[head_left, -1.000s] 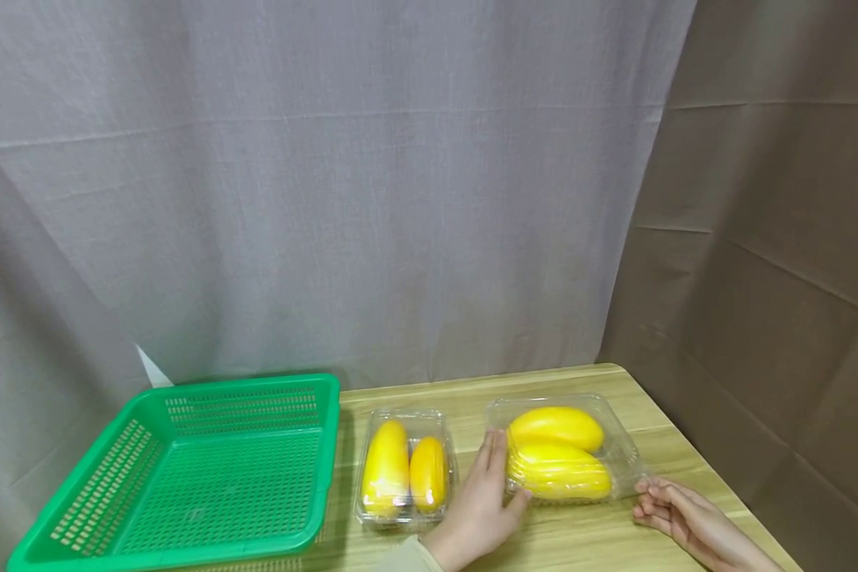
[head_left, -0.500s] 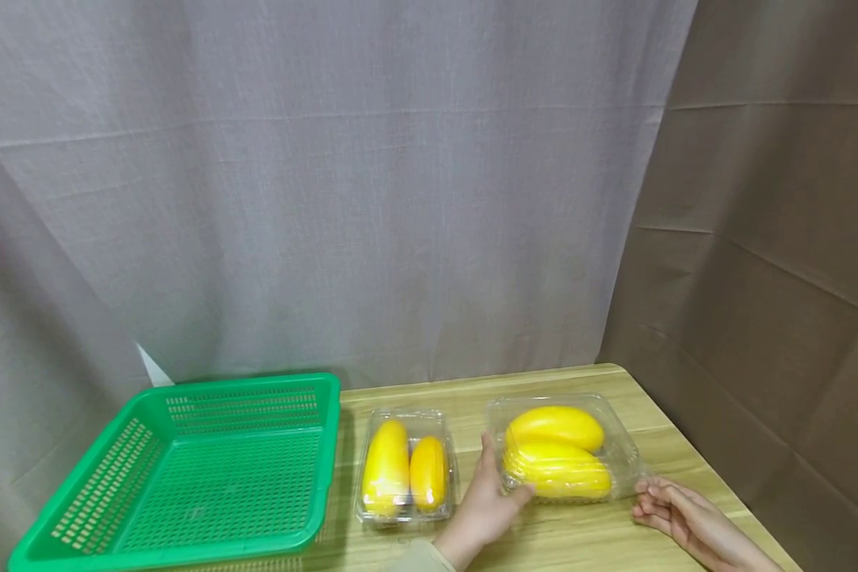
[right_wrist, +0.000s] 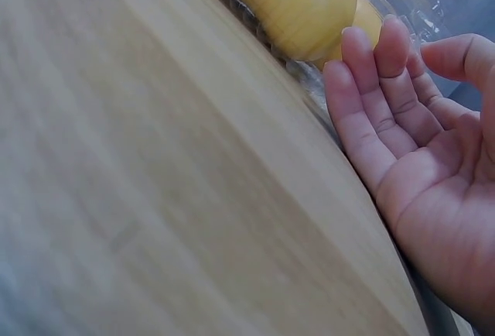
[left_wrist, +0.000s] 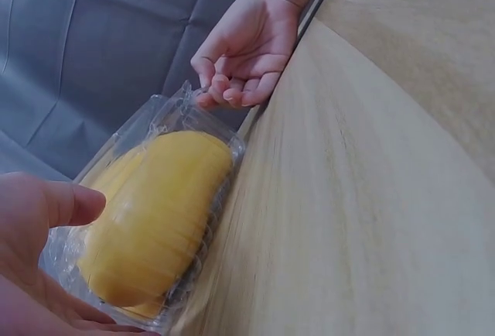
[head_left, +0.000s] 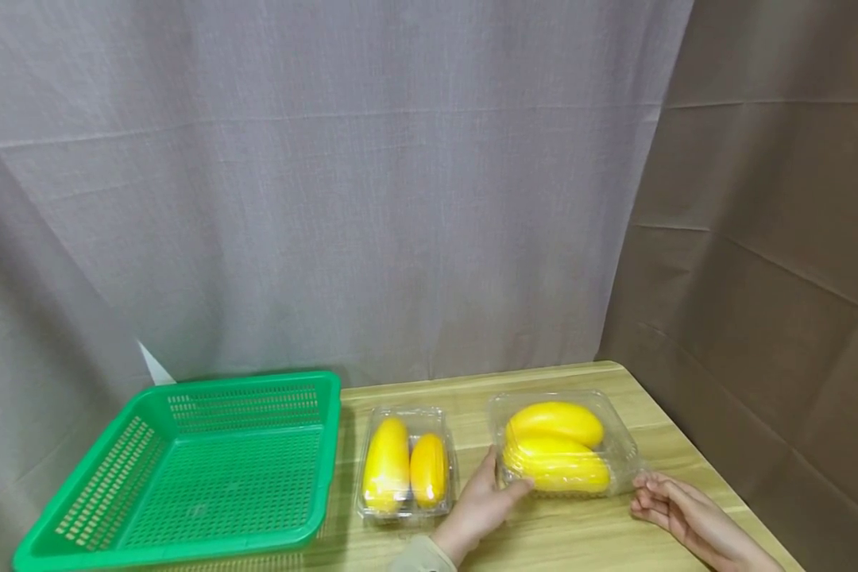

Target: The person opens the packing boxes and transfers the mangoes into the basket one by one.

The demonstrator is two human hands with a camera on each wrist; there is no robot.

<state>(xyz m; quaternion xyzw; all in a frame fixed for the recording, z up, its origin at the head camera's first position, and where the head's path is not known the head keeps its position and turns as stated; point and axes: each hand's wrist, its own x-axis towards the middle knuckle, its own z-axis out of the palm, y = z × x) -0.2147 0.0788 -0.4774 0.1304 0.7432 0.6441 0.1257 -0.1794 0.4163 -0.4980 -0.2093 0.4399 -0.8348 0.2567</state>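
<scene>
A clear plastic clamshell box [head_left: 618, 445] with two mango-like yellow fruits [head_left: 554, 425] in it lies on the right part of the table. My left hand [head_left: 481, 504] is at its near left corner, thumb along the front and straight fingers along the left end. In the left wrist view that thumb lies beside the plastic, and the other fingertips are partly hidden. My right hand [head_left: 686, 512] pinches the box's near right corner between thumb and forefinger, its other fingers loosely bent. In the right wrist view the pinched spot is mostly behind the fingers.
A second clear box [head_left: 403, 516] holding two yellow fruits [head_left: 386, 469] stands left of my left hand. Farther left is a green perforated basket [head_left: 329, 453]. Grey curtains [head_left: 429, 199] hang behind the wooden table [head_left: 565, 540], and a brown one closes the right side.
My left hand has slid slightly down along the box's left end, its fingers lower than before. The right hand keeps its pinch on the corner; boxes and basket stay put.
</scene>
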